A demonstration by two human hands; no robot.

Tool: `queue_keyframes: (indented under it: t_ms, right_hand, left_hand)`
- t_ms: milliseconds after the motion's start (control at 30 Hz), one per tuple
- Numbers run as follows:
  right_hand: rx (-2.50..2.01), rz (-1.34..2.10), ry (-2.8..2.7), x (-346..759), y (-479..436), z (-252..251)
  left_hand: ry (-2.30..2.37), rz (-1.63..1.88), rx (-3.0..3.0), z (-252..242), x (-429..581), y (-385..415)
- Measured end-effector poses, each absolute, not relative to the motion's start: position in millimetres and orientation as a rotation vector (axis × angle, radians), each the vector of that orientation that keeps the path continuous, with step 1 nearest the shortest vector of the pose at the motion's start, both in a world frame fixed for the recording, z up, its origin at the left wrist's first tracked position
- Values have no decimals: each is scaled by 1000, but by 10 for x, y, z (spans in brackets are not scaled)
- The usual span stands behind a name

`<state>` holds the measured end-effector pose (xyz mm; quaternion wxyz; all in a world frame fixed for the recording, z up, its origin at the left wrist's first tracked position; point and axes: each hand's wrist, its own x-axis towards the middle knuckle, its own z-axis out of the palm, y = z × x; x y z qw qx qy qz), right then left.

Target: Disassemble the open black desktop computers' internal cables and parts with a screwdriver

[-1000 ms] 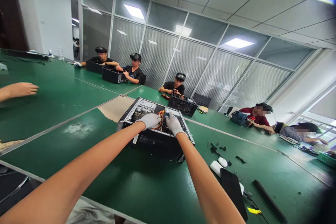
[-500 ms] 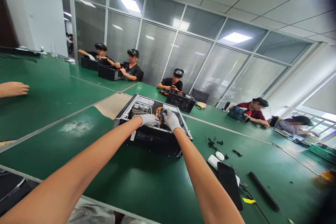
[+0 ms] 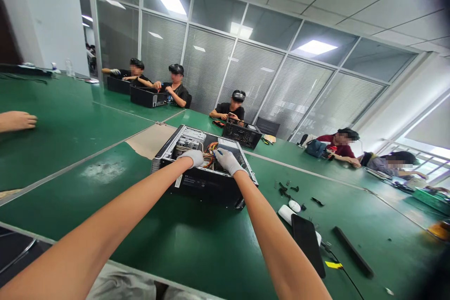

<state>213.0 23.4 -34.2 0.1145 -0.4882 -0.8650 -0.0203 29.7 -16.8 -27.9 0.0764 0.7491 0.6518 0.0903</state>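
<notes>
An open black computer case [image 3: 202, 187] lies on its side on the green table, its metal frame and inside parts facing up. My left hand [image 3: 195, 157], in a white glove, reaches over the near edge into the case. Its fingers point down and are mostly hidden among the parts. Beside it, a bundle of orange, yellow and red wires [image 3: 211, 148] shows between the hands. My right hand [image 3: 228, 161], also gloved, is closed over the right part of the case, next to the wires. Something small and blue shows at its fingertips, too small to name.
Brown paper [image 3: 149, 141] lies behind the case at left. To the right are a black phone [image 3: 308, 243], a white mouse [image 3: 294, 206], small black parts and a dark bar [image 3: 352, 251]. Several people sit across the table, some at other cases [image 3: 242, 133]. Another person's hand [image 3: 18, 121] rests at left.
My right hand has shifted slightly left and lower, with the blue bit at its fingertips. My left hand has drawn back a little to the left, and more of the wires shows between them.
</notes>
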Motion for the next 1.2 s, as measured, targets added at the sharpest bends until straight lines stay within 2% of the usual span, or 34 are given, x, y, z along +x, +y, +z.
queue_keyframes:
  t_ms: [100,233,400,600,733,1033,1200]
  right_hand:
    - [-1466,202,-2461,2118,231,-361]
    - [-1417,367,-2409,2128,260,-430]
    - [-1265,233,-2400,2127,247,-425]
    - [-1254,45,-2312,2057,160,-286]
    - [-1219,44,-2288,2063,184,-293]
    - [-1294,59,-2295,2075,295,-378]
    - [-1112,-58,-2315,2104,250,-340]
  left_hand:
    - [2046,292,2182,-188,308,-263]
    - [1998,601,2444,-114,368,-369]
    - [1947,673,2606,-141,401,-364]
    - [2062,625,2332,-96,354,-351]
    - [2091,558,2223,-94,338,-371]
    - [1998,442,2532,-60,392,-442]
    - [2026,483,2467,-101,394,-363]
